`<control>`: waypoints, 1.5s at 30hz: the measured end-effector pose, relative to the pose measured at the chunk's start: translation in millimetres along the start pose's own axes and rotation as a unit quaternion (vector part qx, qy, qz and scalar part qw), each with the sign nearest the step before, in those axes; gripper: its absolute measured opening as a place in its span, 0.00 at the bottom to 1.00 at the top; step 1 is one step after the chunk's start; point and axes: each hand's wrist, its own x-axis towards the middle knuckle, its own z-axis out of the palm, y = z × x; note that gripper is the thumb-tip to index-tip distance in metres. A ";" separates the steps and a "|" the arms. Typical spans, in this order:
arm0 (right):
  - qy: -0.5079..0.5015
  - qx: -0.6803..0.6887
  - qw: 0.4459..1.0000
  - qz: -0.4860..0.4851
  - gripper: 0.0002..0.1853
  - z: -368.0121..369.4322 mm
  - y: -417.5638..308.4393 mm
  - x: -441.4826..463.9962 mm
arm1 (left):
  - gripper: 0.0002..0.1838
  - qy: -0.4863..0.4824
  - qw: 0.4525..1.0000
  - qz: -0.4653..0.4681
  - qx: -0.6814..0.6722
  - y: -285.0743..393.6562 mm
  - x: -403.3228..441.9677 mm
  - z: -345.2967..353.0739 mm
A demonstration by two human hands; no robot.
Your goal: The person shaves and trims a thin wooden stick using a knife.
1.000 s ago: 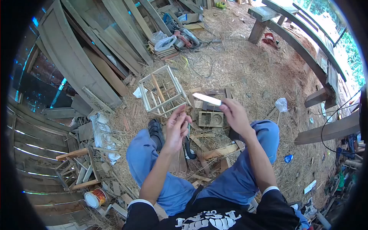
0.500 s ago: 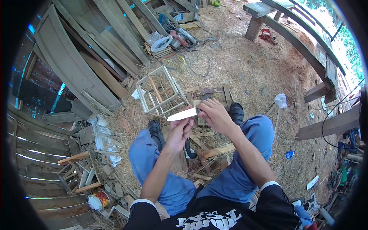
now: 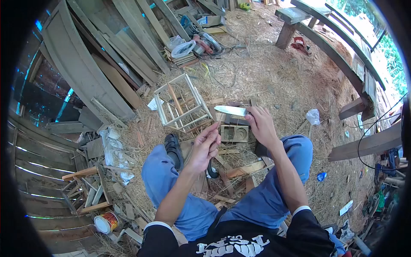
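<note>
Scraps of brown and pale wood (image 3: 246,169) lie between our blue-trousered knees (image 3: 295,158), and among them, just beyond our hands, sits a beige rectangular block with a round hollow (image 3: 234,136). An open, pale wooden frame with one brown bar (image 3: 175,98) stands ahead, its nearest corner close to our left hand (image 3: 204,147). That hand's fingers are pinched together on a small thin piece (image 3: 219,119), too fine for us to make out well. Our right hand (image 3: 262,124) has its fingers wrapped around the handle of a pointed, silver-bladed knife (image 3: 231,110); the blade is in the air near the left fingertips, its tip toward the left.

Under us spreads a floor strewn with straw and shavings (image 3: 257,79). Long grey boards (image 3: 77,64) lean ahead on the left, and a dark plank wall (image 3: 55,210) beside us has light in its gaps. Ahead to the right stands a long grey wooden table (image 3: 294,15), with a red tool (image 3: 301,45) near its leg.

At our left is a tin with a round white end and a red and yellow label (image 3: 112,220); we cannot see inside. A white plastic bag (image 3: 183,48) rests on stacked slats (image 3: 186,61).
</note>
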 end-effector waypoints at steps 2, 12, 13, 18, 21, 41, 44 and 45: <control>-0.019 0.006 1.000 -0.004 0.10 -0.5 -1.0 -1.8 | 0.18 -0.003 1.000 0.004 0.013 -0.2 -1.4 1.7; 0.021 -0.017 0.998 -0.051 0.06 9.6 -0.6 8.9 | 0.19 -0.035 0.998 0.020 0.046 -10.9 3.5 -1.4; 0.096 0.034 0.993 0.061 0.06 3.8 15.3 12.7 | 0.19 -0.043 0.998 0.013 0.052 -10.1 -0.6 -2.2; 0.116 -0.048 0.990 0.068 0.08 -11.7 18.1 8.2 | 0.21 -0.030 0.998 -0.003 0.051 -3.7 -3.4 1.6; 0.072 -0.015 0.997 -0.027 0.08 -2.1 -7.3 -8.6 | 0.22 0.013 0.998 0.013 0.052 -5.1 4.6 -9.4; 0.014 -0.049 0.998 0.048 0.09 -8.4 10.3 4.7 | 0.20 -0.014 0.996 0.023 0.090 -8.3 2.7 -1.3; 0.095 -0.039 0.978 0.180 0.08 -18.0 30.8 15.9 | 0.20 -0.011 0.994 0.024 0.108 -7.8 0.1 -0.2; 0.099 -0.027 0.983 0.149 0.08 -21.3 22.5 12.3 | 0.20 -0.006 0.994 0.023 0.111 -6.1 1.2 1.3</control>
